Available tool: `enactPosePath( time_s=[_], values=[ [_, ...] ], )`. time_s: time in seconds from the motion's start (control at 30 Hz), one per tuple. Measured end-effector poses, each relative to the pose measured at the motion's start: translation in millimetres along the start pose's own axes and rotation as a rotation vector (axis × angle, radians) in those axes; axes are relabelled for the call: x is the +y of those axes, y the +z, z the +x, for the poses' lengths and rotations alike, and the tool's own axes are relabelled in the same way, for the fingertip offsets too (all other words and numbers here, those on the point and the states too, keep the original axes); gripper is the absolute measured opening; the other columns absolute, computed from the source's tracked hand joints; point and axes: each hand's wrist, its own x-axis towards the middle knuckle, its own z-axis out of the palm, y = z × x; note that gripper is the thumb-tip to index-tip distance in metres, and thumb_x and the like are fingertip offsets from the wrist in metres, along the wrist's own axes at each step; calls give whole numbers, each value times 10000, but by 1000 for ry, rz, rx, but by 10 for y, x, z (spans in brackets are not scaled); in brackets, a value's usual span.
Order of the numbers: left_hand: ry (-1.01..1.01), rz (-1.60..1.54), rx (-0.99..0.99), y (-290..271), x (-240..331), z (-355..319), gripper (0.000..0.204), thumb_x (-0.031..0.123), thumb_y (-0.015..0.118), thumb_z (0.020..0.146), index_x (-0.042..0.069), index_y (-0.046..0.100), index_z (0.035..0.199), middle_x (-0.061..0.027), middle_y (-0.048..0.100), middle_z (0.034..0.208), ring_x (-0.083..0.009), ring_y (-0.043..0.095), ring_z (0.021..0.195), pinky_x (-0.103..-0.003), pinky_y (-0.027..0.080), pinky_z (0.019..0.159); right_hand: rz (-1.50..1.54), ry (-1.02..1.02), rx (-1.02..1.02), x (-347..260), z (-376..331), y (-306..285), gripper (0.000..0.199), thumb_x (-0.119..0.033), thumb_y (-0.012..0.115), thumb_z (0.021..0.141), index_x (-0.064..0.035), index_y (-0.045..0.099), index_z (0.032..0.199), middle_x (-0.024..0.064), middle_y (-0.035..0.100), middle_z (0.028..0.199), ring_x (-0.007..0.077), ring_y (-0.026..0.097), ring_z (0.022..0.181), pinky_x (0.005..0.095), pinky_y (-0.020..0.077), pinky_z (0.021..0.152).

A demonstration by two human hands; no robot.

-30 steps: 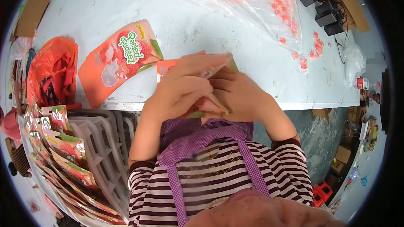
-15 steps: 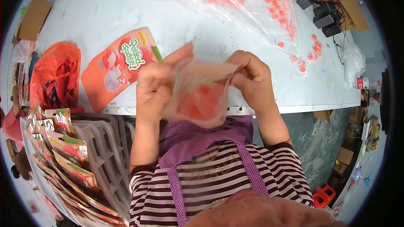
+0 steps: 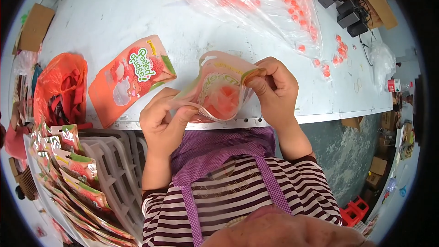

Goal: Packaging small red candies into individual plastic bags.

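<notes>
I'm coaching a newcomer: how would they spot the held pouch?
At the near edge of the white table, the left hand and right hand hold a pouch between them. Unlike the other pouch lying flat to its left, this one's mouth gapes open.

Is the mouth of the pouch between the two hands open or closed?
Open: the left hand and right hand hold apart the edges of the pouch, and its reddish inside shows.

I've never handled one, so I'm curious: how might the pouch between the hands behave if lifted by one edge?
The pouch would probably flop, since its walls curve between the left hand and the right hand. It may be slippery, as its film looks glossy. Its thin walls suggest little weight, though I can't tell whether the reddish shapes are contents.
</notes>
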Motion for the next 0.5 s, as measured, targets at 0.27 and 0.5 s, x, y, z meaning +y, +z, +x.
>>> enactPosePath(
  time_s=[0.27,0.5],
  values=[
    [-28,15,166,-40,-124,-19,191,52,672,756,-37,591,905,-100,586,819,-169,537,737,-257,427,655,16,50,93,-6,-24,-19,137,-118,587,866,-1,516,861,50,550,820,93,493,724,209,408,664],
    [11,106,-97,-84,-52,103,325,1,759,593,-19,627,889,-78,602,850,-165,551,769,-262,433,668,-263,-177,84,87,7,21,139,-113,588,864,-5,510,825,51,536,770,106,496,662,214,409,604]
  ],
)
